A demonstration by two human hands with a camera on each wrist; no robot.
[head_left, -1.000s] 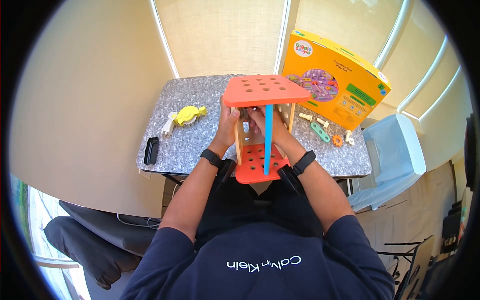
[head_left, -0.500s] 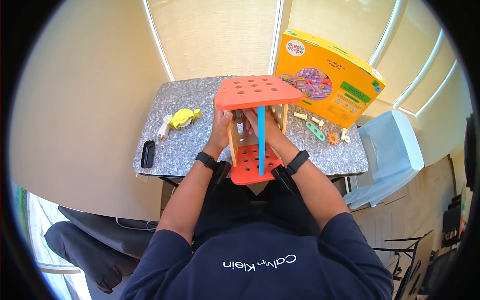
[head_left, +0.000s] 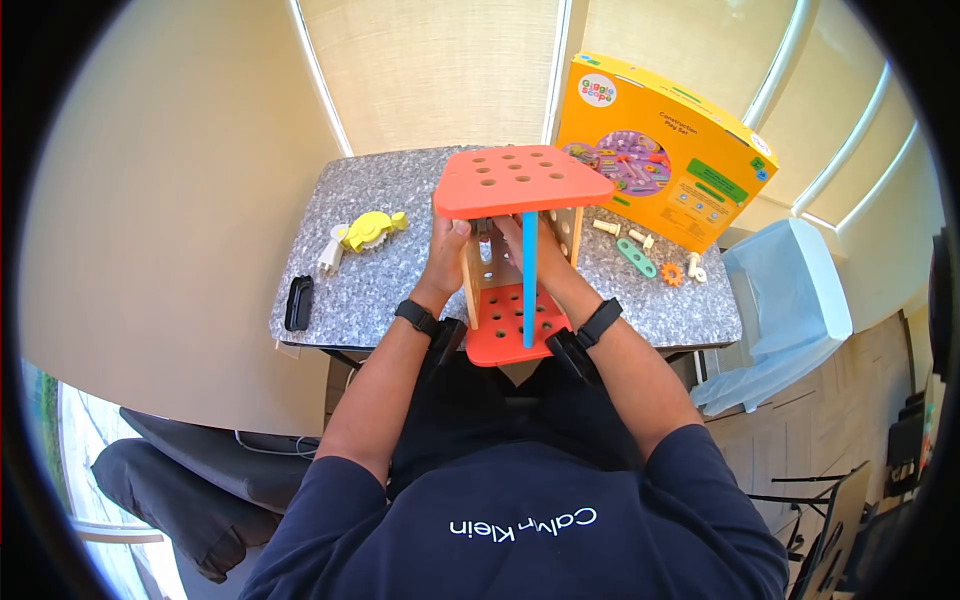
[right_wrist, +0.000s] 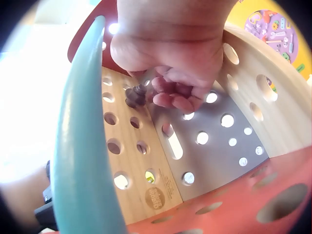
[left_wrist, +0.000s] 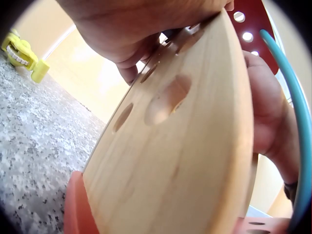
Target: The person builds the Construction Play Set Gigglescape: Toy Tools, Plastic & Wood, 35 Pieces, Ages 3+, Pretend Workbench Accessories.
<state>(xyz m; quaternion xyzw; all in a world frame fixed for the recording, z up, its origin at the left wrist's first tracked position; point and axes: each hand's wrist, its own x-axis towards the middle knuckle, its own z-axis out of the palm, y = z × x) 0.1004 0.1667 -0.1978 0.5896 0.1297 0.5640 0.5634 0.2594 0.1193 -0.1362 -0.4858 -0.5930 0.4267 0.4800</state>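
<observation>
My left hand [head_left: 446, 255] grips the upper part of the pale wooden side panel [left_wrist: 170, 146], its thumb at the near edge and its fingers along the outer face. The panel belongs to a toy box frame with a red perforated top [head_left: 520, 180], a red base [head_left: 515, 325] and a blue upright [head_left: 530, 280]. Inside the frame is my right hand [right_wrist: 170, 63], several fingers curled. Its fingertips lie right beside a dark grey ridged piece [right_wrist: 135, 96] at the left panel; the thumb is hidden, so I cannot tell whether it pinches that piece.
A yellow toy piece [head_left: 370, 232], a white piece [head_left: 331, 253] and a black tray-like piece [head_left: 299, 303] lie left on the speckled table [head_left: 370, 185]. To the right are cream bolts [head_left: 606, 227], a green strip [head_left: 636, 258] and an orange gear [head_left: 671, 273], before a yellow box [head_left: 680, 150].
The view shifts slightly left, then partly back. My right fingers have shifted beside the dark grey piece inside the frame. My left hand keeps its grip on the panel.
</observation>
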